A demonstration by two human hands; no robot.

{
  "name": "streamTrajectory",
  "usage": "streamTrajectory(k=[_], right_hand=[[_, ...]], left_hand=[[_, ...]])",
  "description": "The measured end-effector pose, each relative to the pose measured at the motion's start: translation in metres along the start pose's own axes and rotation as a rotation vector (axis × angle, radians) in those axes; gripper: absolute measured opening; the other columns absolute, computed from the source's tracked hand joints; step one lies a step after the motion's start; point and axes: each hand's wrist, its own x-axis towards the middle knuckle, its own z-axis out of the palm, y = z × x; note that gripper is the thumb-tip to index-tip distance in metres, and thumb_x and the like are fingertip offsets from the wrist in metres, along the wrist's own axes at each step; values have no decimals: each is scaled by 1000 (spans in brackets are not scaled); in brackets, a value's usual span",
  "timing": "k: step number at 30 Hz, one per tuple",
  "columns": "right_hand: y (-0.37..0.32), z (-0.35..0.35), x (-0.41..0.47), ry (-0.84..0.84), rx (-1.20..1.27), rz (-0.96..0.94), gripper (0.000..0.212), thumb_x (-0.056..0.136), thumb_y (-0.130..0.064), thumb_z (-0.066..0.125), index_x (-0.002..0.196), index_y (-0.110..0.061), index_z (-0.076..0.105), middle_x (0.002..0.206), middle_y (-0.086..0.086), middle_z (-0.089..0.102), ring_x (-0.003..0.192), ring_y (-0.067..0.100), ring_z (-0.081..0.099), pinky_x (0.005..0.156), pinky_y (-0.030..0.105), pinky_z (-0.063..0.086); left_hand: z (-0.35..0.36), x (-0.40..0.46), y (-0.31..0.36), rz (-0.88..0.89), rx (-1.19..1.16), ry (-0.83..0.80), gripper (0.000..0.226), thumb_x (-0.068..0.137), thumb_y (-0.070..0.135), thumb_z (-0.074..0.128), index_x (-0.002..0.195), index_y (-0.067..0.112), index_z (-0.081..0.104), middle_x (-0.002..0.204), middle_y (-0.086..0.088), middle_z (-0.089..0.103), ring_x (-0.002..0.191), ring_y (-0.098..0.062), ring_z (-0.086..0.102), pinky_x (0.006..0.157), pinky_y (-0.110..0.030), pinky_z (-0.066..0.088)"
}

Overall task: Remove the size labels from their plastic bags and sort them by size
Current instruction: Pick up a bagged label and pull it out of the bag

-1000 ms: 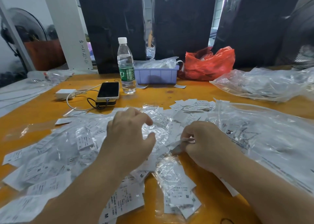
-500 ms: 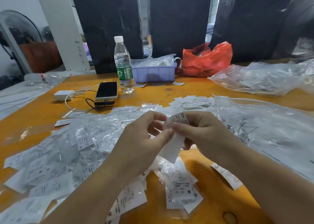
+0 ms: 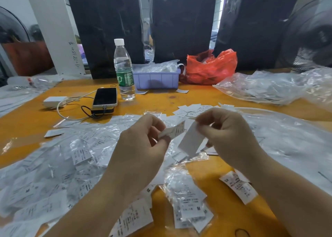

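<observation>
Both hands raised over the orange table (image 3: 197, 96), close together but apart. Left hand (image 3: 143, 141) pinching a printed size label (image 3: 173, 131) between thumb and fingertips, label tilted up toward the right. Right hand (image 3: 228, 134) pinching the top edge of a blank-faced white label (image 3: 192, 139), hanging down and slightly left; possibly still sheathed in thin plastic, too blurred to tell.

Spread across the left half of the table: a wide heap of bagged labels (image 3: 59, 165), several marked M. Directly below the hands, a small clear bag of M labels (image 3: 190, 200) lying flat. Just right of it, a loose label strip (image 3: 239, 186) partly under the right forearm. Beyond the hands, a small pile of loose white labels (image 3: 190, 110). Under and right of the right wrist, a large clear plastic bag (image 3: 287, 147) flattened on the table.

Farther back: a water bottle (image 3: 124, 69) upright with a green wrapper, a phone (image 3: 106, 97) face up just left of it, stacked on a dark power bank, a white charger (image 3: 54, 101) with cable further left. Behind the bottle, a lilac plastic bin (image 3: 156, 80), beside it a red plastic bag (image 3: 210, 68). At far right, another crumpled clear bag (image 3: 269, 87) holding labels. Three black-wrapped bundles (image 3: 181, 24) upright along the far edge.
</observation>
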Motion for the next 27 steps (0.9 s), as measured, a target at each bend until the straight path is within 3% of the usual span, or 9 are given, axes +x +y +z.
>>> streamTrajectory(k=[3,5,8,10,16,18,22,27], right_hand=[[-4,-7,1,99,-139,-127,19,89,-8,66,83,-25,71,66,-17,65,54,10,62,46,13,44],[-5,-5,-1,-58,-293,-120,15,88,-11,66,84,-23,72,62,-18,62,53,-1,59,46,10,41],[-8,0,-8,-414,-449,5,7,87,-29,68,83,-27,73,77,-18,66,61,-5,60,53,15,45],[-12,0,-11,-459,-419,24,9,86,-38,68,83,-30,72,82,-17,67,65,-2,61,56,19,43],[-21,-20,-15,-377,-506,-31,12,87,-39,67,97,-33,68,87,-16,65,68,-10,56,54,13,36],[-20,-32,-20,-327,-551,-28,13,87,-36,68,100,-34,69,83,-19,64,66,-5,58,55,13,38],[-19,-53,-34,-143,-713,-64,17,90,-17,62,102,-25,71,87,-10,68,76,7,62,68,31,54],[-21,-71,-38,37,-836,-44,28,87,0,54,102,-15,73,98,3,72,91,23,65,78,41,55]], left_hand=[[-1,-1,0,-7,-4,14,15,87,26,69,82,34,57,75,20,62,65,2,57,49,-9,41],[1,-2,0,-18,-1,4,16,86,24,70,80,33,58,76,21,63,65,3,57,50,-8,41],[3,-4,1,-24,20,-9,17,85,24,70,78,33,57,77,21,63,66,2,57,51,-8,42],[4,-5,2,-17,33,-30,17,85,25,70,76,32,57,77,21,62,66,1,57,54,-8,41],[6,-8,4,0,53,-109,18,85,24,68,74,34,57,75,24,62,67,2,57,58,-7,42],[7,-9,5,7,52,-124,18,85,23,68,75,34,58,78,27,61,71,4,57,59,-6,42],[8,-11,9,43,45,-138,17,85,21,68,78,34,60,78,28,61,67,3,56,56,-7,41],[9,-15,16,117,31,-147,22,84,15,70,76,34,62,76,23,61,65,0,55,55,-9,42]])
